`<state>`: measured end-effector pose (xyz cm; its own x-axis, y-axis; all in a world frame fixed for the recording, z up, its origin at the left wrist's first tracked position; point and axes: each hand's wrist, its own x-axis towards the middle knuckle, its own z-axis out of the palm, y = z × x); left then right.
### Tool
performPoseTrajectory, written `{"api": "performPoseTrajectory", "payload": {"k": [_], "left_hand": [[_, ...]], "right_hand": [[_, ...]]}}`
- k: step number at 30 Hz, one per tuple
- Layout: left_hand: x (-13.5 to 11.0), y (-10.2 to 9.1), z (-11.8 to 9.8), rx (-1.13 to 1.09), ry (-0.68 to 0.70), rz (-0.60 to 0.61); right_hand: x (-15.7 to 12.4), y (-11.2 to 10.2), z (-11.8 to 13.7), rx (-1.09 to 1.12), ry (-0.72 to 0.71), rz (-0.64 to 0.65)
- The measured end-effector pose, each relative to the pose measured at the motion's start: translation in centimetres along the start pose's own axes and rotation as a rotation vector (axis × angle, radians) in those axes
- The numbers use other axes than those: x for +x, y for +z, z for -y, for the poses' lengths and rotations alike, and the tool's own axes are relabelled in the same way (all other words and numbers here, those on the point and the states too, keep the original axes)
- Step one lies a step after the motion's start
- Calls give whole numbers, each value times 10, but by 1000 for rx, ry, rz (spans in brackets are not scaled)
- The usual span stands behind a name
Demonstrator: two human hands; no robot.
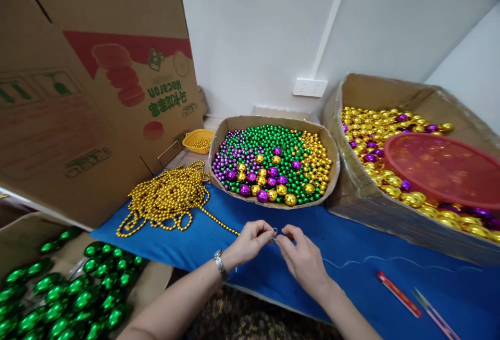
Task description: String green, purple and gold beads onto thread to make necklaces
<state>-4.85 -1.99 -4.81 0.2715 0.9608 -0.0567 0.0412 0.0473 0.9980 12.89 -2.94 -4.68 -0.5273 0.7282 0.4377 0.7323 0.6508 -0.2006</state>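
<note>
My left hand (250,241), with a metal watch (221,265) at the wrist, pinches a thin clear cord (275,230) that makes a small loop at the fingertips. Close beside it, my right hand (303,259) is closed on the same cord at thumb and forefinger. The cord's tail lies in a wavy line across the blue cloth (351,236) to the right. A gold bead chain (167,194) lies heaped at the left, and one strand of it leads to my left hand. Whether that strand joins the cord is hidden by the fingers.
A cut-down box (332,186) of purple, green and gold beads stands behind my hands. Right of it is a larger carton (351,199) with big beads and a red basket (441,168). Tweezers (435,314), a red packet (398,294), a yellow basket (191,138) and green beads (84,298) lie around.
</note>
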Motion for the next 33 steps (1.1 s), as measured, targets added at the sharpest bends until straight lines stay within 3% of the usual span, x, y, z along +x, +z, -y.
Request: {"api": "performPoseTrajectory", "payload": {"k": [4, 11, 17, 24, 33], "left_hand": [[-1, -1, -1, -3, -3, 22], [-3, -1, -4, 27, -49, 142], [-3, 5, 0, 5, 13, -2], [-5, 10, -2, 150, 86, -71], [-10, 15, 1, 648, 372, -143]], "right_hand": [[0, -4, -2, 30, 80, -22], [10, 1, -6, 77, 73, -63], [2, 0, 3, 34, 75, -221], [-1, 4, 15, 30, 131, -248], [2, 5, 17, 177, 290, -164]]}}
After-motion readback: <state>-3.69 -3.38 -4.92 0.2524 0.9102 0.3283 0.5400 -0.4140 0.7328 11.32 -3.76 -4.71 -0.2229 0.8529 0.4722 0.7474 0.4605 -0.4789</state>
